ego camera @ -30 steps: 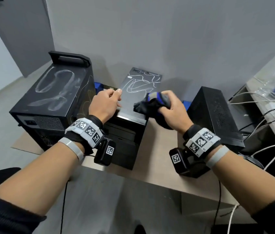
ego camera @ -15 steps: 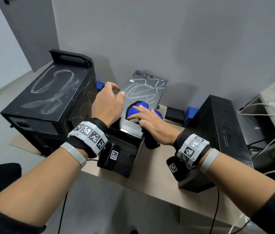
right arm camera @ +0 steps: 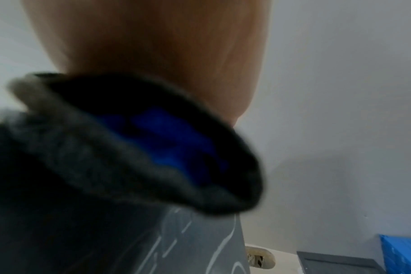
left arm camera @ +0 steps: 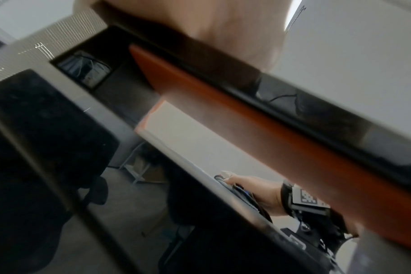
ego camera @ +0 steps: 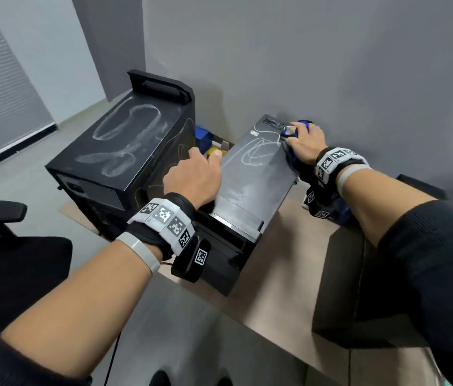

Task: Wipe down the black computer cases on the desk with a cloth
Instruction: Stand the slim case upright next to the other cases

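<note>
A narrow black computer case (ego camera: pixel 253 176) with white scribbles on its top stands in the middle of the desk. My left hand (ego camera: pixel 194 174) grips its left edge, thumb on top and fingers curled down the side. My right hand (ego camera: pixel 306 143) holds a bunched dark and blue cloth (ego camera: pixel 302 124) and presses it on the case's far right corner. In the right wrist view the cloth (right arm camera: pixel 129 157) lies wadded under my palm on the scribbled top (right arm camera: pixel 200 241). A bigger black case (ego camera: pixel 125 146) with smeared white marks stands to the left.
A third dark case (ego camera: pixel 339 288) stands under my right forearm on the tan desk (ego camera: pixel 289 274). A grey wall runs close behind the cases. A blue bin (ego camera: pixel 203 135) sits between the two left cases. A black office chair (ego camera: pixel 11 260) is at the left.
My right hand slid the cloth from the near end of the middle case up to its far right corner. My left hand stayed on the case's left edge. My head moved closer.
</note>
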Motion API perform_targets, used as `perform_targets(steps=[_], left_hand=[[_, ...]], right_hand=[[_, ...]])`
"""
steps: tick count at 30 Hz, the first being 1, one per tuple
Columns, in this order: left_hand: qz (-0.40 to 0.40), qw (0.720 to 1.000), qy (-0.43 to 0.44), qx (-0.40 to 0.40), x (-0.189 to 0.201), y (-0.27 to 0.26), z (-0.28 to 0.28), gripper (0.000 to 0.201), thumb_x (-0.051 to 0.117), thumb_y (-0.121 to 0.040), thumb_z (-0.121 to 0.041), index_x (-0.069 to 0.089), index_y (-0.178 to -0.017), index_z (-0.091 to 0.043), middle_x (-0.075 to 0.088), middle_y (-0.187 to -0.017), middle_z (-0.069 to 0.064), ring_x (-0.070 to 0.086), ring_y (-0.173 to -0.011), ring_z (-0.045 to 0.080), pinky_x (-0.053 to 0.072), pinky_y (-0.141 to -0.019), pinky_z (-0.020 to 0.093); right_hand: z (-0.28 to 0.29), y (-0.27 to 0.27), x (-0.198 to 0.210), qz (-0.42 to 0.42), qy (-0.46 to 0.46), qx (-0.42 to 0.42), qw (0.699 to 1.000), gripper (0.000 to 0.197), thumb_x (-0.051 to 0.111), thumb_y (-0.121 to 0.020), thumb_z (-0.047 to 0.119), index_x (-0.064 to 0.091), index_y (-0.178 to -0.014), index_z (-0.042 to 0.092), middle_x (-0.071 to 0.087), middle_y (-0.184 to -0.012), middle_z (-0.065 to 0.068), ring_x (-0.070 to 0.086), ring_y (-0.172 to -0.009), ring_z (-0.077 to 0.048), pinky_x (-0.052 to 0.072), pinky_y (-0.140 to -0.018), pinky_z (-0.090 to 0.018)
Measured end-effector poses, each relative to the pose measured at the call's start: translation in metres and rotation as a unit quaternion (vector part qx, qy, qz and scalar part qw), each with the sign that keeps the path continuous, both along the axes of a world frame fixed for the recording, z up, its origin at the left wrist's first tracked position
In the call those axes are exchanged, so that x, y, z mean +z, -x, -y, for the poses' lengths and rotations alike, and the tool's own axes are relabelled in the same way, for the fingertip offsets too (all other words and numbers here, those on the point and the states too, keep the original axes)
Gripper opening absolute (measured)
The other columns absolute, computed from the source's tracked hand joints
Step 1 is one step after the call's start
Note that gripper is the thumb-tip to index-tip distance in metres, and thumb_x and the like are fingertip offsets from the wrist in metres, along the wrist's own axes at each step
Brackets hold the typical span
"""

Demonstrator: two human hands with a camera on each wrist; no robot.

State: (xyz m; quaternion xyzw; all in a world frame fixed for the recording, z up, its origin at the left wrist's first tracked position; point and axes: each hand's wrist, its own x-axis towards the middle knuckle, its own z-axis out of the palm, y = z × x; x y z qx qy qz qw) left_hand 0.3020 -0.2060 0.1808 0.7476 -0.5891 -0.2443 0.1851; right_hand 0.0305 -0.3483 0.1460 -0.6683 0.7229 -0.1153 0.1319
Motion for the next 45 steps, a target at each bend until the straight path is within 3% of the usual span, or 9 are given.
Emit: perform_targets(steps=[5,11,16,21,24,32,37,42,45], left_hand=[[-0.009,1.0,-0.006,-0.01,0.0,0.003,0.0,0.062,0.023,-0.103,-0.056,0.038,-0.144,-0.011,0.055,-0.136,0.022,0.051,-0.124,0.043,0.036,-0.102,0.047],[-0.044,0.998,-0.027,-0.025,-0.003,-0.002,0.006,0.062,0.023,-0.103,-0.055,0.034,-0.145,-0.012,0.053,-0.138,0.021,0.05,-0.125,0.041,0.035,-0.102,0.047],[0.04,0.995,-0.037,-0.083,-0.006,-0.009,0.009,0.056,0.028,-0.099,-0.051,0.053,-0.132,-0.014,0.058,-0.132,0.019,0.055,-0.116,0.04,0.04,-0.094,0.044],[0.067,0.991,-0.059,-0.101,-0.013,-0.018,0.016,0.064,0.013,-0.087,-0.043,0.056,-0.123,-0.014,0.059,-0.127,0.02,0.047,-0.093,0.032,0.032,-0.08,0.04],[0.048,0.993,-0.056,-0.089,-0.016,-0.018,0.017,0.056,0.013,-0.095,-0.041,0.052,-0.126,-0.015,0.059,-0.125,0.02,0.051,-0.096,0.034,0.032,-0.08,0.04],[-0.002,0.996,-0.038,-0.078,-0.008,-0.014,0.013,0.03,0.014,-0.105,-0.033,0.039,-0.104,-0.018,0.059,-0.117,0.021,0.052,-0.095,0.035,0.038,-0.085,0.043],[-0.019,0.996,-0.024,-0.085,-0.001,-0.015,0.006,0.015,0.017,-0.107,-0.024,0.031,-0.104,-0.019,0.058,-0.122,0.022,0.051,-0.096,0.035,0.041,-0.091,0.045],[-0.094,0.993,-0.049,-0.058,-0.004,-0.02,0.011,0.046,0.015,-0.108,-0.034,0.051,-0.127,-0.012,0.058,-0.133,0.02,0.053,-0.119,0.04,0.037,-0.107,0.052],[-0.2,0.979,-0.045,0.008,-0.006,-0.018,0.015,0.059,0.017,-0.102,-0.051,0.052,-0.125,-0.01,0.059,-0.129,0.015,0.053,-0.117,0.034,0.036,-0.105,0.047]], right_hand=[[-0.039,-0.029,0.008,-0.003,-0.018,0.116,0.993,0.078,0.04,-0.072,0.048,0.043,-0.146,0.025,0.036,-0.154,-0.016,0.021,-0.149,-0.029,0.018,-0.121,-0.048],[-0.131,-0.064,0.012,0.012,-0.035,0.337,0.941,0.061,0.05,-0.092,0.021,0.035,-0.152,0.022,0.019,-0.162,-0.013,0.008,-0.152,-0.021,0.004,-0.12,-0.028],[-0.096,-0.015,0.017,0.002,-0.03,0.214,0.976,0.061,0.046,-0.09,0.023,0.037,-0.15,0.013,0.024,-0.158,-0.019,0.013,-0.151,-0.028,0.006,-0.118,-0.024],[-0.01,-0.017,0.019,-0.045,-0.062,0.089,0.993,0.064,0.053,-0.094,0.031,0.031,-0.153,0.019,0.02,-0.16,-0.021,0.011,-0.151,-0.031,0.01,-0.122,-0.038],[0.008,-0.042,0.022,-0.068,-0.072,0.102,0.99,0.075,0.05,-0.083,0.049,0.03,-0.153,0.026,0.022,-0.159,-0.017,0.017,-0.148,-0.032,0.018,-0.12,-0.047],[-0.06,-0.072,0.023,-0.054,-0.149,0.315,0.936,0.068,0.053,-0.099,0.022,0.019,-0.157,0.026,0.0,-0.165,-0.013,-0.007,-0.153,-0.024,0.001,-0.122,-0.04],[0.008,-0.044,0.032,-0.072,-0.152,0.182,0.969,0.076,0.055,-0.092,0.035,0.017,-0.157,0.031,0.003,-0.166,-0.016,-0.006,-0.154,-0.026,0.003,-0.124,-0.045],[0.035,-0.067,0.033,-0.09,-0.135,0.149,0.975,0.071,0.058,-0.095,0.027,0.022,-0.156,0.024,0.015,-0.162,-0.018,0.009,-0.151,-0.033,0.011,-0.12,-0.043],[0.008,-0.093,0.035,-0.066,-0.158,0.227,0.959,0.077,0.057,-0.086,0.029,0.026,-0.155,0.025,0.018,-0.162,-0.015,0.009,-0.151,-0.031,0.01,-0.121,-0.05]])
